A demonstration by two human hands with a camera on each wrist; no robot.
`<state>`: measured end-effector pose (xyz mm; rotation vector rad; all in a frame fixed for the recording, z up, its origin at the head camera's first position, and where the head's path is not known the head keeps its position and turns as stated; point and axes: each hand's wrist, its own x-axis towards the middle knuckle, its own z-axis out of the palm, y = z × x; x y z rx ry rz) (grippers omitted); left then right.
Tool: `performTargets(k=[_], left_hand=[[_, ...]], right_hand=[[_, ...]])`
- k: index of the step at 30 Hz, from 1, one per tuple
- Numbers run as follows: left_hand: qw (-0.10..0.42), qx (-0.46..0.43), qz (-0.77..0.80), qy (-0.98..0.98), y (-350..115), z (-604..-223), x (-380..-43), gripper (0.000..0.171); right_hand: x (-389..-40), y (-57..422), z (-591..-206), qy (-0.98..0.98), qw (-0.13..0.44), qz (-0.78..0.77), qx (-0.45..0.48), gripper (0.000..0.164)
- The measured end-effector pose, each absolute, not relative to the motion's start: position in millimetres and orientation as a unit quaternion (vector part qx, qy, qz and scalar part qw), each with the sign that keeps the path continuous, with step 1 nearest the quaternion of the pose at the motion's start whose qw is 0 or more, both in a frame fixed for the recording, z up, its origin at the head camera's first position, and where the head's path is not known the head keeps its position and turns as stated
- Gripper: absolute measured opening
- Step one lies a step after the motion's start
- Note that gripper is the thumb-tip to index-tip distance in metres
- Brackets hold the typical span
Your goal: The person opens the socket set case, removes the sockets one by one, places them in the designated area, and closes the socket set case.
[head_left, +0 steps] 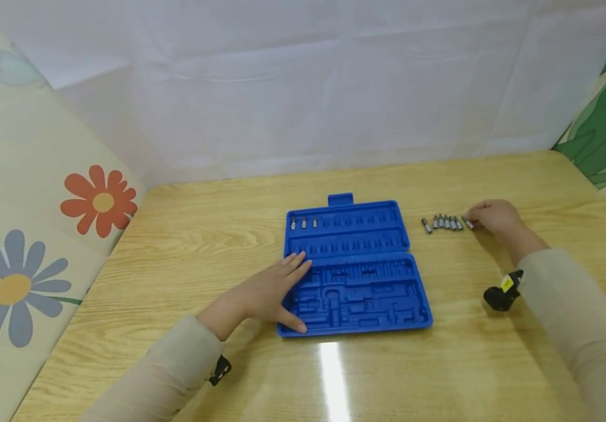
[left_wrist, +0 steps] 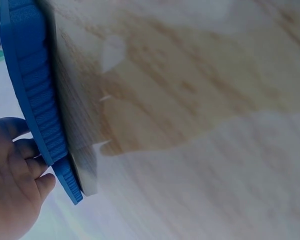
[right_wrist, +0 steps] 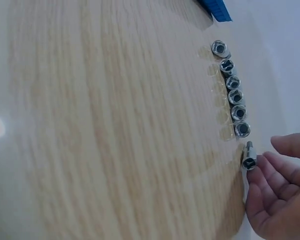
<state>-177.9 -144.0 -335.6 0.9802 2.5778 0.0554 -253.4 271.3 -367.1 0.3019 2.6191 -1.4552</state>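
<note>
An unfolded blue plastic tool case (head_left: 356, 256) lies on the table, its moulded slots facing up. My left hand (head_left: 273, 291) rests on its left side with fingers spread, the thumb on the front rim. Three small metal socket bits (head_left: 304, 223) stand in the upper left slots. To the right of the case several more socket bits (head_left: 448, 223) form a row, with one bit (head_left: 426, 225) slightly apart at its left end. My right hand (head_left: 497, 218) is at the row's right end. There its fingertips touch a tilted socket bit (right_wrist: 249, 157), while the thumb stays off it.
The wooden table (head_left: 208, 234) extends around the case, with a white sheet (head_left: 239, 88) hanging behind it. Flower-patterned cloth (head_left: 13, 287) covers the left side. Black wrist cameras (head_left: 502, 298) hang below both sleeves.
</note>
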Motion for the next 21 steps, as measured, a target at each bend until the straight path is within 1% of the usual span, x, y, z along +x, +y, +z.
performTargets(k=[3,7,10,13,17,21], left_hand=[[0.190,0.348,0.022,0.918,-144,-336,-178,0.111],[0.189,0.347,0.024,0.918,-145,-335,-178,0.111],[0.188,0.345,0.024,0.919,-146,-335,-178,0.111],[0.189,0.345,0.025,0.919,-146,-335,-178,0.111],[0.191,0.346,0.024,0.918,-146,-336,-178,0.111],[0.190,0.350,0.016,0.917,-145,-338,-178,0.111]], right_hand=[[-252,271,-362,0.872,0.054,-0.478,0.095,0.040],[-252,266,-355,0.871,0.055,-0.479,0.093,0.045],[-254,259,-352,0.859,0.056,-0.499,0.105,0.044],[-254,250,-348,0.859,0.055,-0.501,0.091,0.044],[-251,236,-341,0.851,0.082,-0.516,0.053,0.047],[-251,219,-337,0.829,0.110,-0.548,0.038,0.047]])
